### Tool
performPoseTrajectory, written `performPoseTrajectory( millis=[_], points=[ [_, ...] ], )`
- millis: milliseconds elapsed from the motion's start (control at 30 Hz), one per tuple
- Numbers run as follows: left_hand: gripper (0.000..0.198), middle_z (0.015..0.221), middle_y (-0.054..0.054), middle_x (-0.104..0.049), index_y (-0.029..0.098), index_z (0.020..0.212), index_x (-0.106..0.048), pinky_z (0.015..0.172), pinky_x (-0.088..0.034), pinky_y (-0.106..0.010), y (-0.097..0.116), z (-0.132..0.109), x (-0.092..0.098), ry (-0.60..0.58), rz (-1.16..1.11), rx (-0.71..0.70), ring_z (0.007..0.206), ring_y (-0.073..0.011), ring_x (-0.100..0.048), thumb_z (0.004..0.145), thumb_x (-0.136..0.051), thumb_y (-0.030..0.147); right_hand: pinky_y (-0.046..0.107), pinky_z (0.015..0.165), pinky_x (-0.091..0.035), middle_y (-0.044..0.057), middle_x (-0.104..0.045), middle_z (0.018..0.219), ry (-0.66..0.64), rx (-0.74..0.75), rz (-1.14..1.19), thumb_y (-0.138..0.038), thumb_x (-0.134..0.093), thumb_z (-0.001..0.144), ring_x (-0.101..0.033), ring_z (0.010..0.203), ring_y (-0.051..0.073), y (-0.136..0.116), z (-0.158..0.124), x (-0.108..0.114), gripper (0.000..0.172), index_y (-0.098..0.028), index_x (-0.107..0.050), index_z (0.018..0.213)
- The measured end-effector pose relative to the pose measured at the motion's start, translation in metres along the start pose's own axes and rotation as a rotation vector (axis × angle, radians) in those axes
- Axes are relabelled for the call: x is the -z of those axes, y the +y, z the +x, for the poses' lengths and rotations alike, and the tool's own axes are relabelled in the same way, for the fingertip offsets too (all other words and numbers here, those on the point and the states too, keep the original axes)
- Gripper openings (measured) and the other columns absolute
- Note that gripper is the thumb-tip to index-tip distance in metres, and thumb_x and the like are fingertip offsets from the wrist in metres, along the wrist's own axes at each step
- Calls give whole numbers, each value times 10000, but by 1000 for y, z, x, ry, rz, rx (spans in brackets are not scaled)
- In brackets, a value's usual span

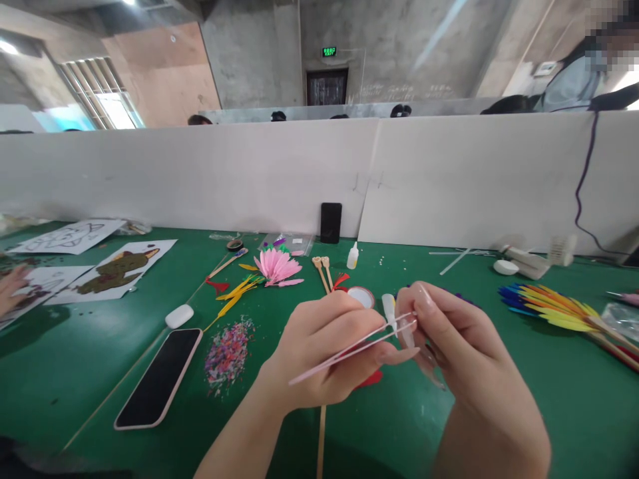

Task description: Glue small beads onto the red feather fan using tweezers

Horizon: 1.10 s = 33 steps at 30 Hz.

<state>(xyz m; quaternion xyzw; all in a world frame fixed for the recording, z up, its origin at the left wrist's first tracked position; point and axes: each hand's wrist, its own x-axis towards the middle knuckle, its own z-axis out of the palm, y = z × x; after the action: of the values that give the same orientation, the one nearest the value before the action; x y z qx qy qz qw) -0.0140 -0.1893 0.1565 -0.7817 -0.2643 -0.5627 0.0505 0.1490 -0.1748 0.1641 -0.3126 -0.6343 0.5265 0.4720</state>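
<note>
My left hand (324, 352) is closed around a pair of pink tweezers (319, 369), whose tips point right toward my other hand. Thumb and forefinger of my right hand (449, 326) are pinched together at those tips; whatever sits between them is too small to make out. Below and behind the hands lie a red piece (370, 380), partly covered, and a wooden stick (321, 442) running toward me. Just past my knuckles are a round white container with a red rim (362, 296) and a white tube (388, 307).
Left lie a phone (158, 379), a white case (179, 316) and a heap of coloured bits (227, 352). Farther back are a pink flower (277, 266), a glue bottle (353, 255) and an upright phone (330, 223). Coloured feather-like strips (549, 306) lie right. Another person's hand (12, 289) is far left.
</note>
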Motion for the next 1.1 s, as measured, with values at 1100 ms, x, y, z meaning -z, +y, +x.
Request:
performPoseTrajectory(
  millis=[1100],
  points=[
    [101,697,-31,-668,118,799,-618,536,-482,-189,0,-1,1,53,-172,10,596,-98,-554,853,-549,169,180,359,-207,-61,-307,547,-182,-16,144,-411,-381,966,-260,422,55,6,-6,-1,377,-198,-425,658]
  ],
)
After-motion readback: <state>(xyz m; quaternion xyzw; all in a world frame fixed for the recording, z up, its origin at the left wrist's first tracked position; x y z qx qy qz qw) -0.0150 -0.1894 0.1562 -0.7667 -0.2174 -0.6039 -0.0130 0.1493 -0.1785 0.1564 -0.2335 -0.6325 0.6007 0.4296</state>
